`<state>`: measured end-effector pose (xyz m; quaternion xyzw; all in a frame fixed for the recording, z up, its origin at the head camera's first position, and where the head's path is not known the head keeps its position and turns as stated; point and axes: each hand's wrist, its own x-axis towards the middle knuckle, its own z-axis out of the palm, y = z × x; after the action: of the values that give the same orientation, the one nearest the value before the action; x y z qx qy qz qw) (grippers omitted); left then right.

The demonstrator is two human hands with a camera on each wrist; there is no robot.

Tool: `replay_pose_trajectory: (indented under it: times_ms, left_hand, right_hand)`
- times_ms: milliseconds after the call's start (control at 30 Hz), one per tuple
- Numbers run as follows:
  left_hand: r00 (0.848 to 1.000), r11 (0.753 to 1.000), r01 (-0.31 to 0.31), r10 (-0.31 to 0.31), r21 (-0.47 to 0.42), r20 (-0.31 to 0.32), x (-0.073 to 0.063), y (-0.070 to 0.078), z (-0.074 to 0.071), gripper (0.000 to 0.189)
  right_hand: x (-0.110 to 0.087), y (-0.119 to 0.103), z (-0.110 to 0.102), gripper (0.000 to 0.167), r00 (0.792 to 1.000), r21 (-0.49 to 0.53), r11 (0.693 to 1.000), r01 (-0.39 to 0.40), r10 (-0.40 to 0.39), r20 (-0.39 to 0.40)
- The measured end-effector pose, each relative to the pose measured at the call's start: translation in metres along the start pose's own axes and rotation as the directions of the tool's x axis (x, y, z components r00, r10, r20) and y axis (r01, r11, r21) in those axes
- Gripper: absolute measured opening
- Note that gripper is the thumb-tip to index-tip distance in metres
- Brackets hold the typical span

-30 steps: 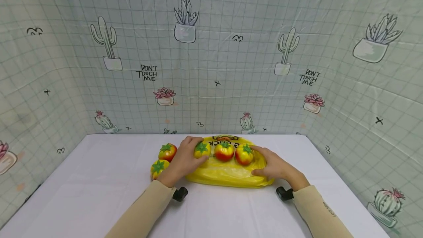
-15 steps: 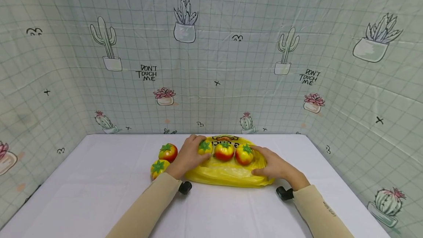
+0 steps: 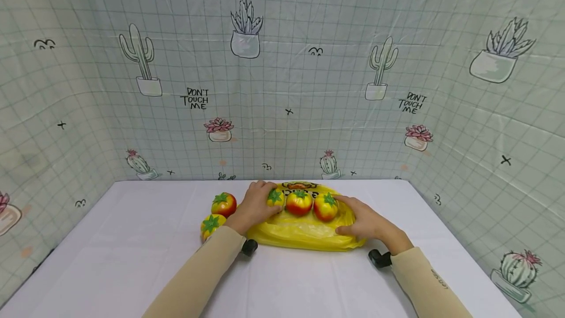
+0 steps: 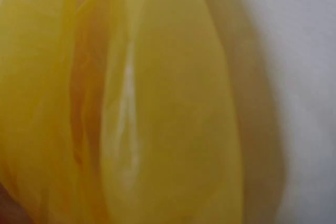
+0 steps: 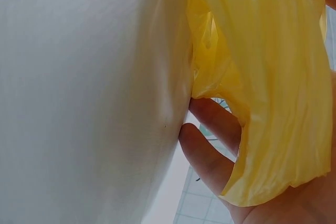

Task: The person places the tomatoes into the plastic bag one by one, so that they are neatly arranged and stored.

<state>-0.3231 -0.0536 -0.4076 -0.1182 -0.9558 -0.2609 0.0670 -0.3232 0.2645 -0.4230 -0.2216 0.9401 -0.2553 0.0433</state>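
Three red-and-yellow tomatoes with green leafy tops sit in a row over a yellow plastic bag point(image 3: 300, 237). My left hand point(image 3: 252, 205) curves its fingers and thumb round the leftmost tomato point(image 3: 275, 198), covering part of it. Beside that are the middle tomato point(image 3: 298, 203) and the right tomato point(image 3: 325, 207). My right hand point(image 3: 364, 219) holds the bag's right side, one fingertip right at the right tomato. In the right wrist view the loose yellow plastic point(image 5: 278, 93) hangs across the palm, with fingers point(image 5: 205, 156) behind it. Blurred yellow plastic point(image 4: 178, 98) fills much of the left wrist view.
Left of the bag, two more tomatoes lie on the white cloth: a rear tomato point(image 3: 223, 204) and a front tomato point(image 3: 213, 225), the latter close to the left forearm. A patterned cactus curtain point(image 3: 282, 87) encloses the table point(image 3: 132, 259) at the back and sides.
My left hand has moved slightly right, and the leftmost tomato has shifted right with it, closer to the middle one. The right hand has stayed in place.
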Motion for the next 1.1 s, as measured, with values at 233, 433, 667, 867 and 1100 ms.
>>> replay_pose_trajectory:
  times_ms: [233,433,667,867,1100]
  left_hand:
    - [1.0,1.0,-0.003,0.003,0.018,0.01,0.004,0.003,0.002,0.057]
    - [1.0,0.998,-0.007,0.007,0.055,-0.005,0.005,0.005,0.002,0.056]
    - [1.0,0.997,0.007,-0.006,0.08,-0.006,0.006,0.004,0.003,0.056]
    - [1.0,0.996,-0.02,0.022,0.086,-0.023,0.004,0.005,0.001,0.057]
    - [0.994,0.996,-0.07,0.074,0.054,-0.081,-0.006,0.005,-0.003,0.052]
  right_hand:
    - [0.0,0.001,0.001,0.087,1.0,0.001,1.0,0.008,-0.008,-0.001]
    - [0.001,0.002,0.001,0.087,1.0,-0.007,1.0,0.012,-0.012,-0.003]
    - [0.001,0.003,0.001,0.086,1.0,-0.008,1.0,0.012,-0.012,-0.003]
    - [0.001,0.002,0.001,0.086,1.0,0.001,1.0,0.01,-0.01,-0.004]
    - [0.0,0.0,0.001,0.087,1.0,0.002,1.0,-0.005,0.005,0.003]
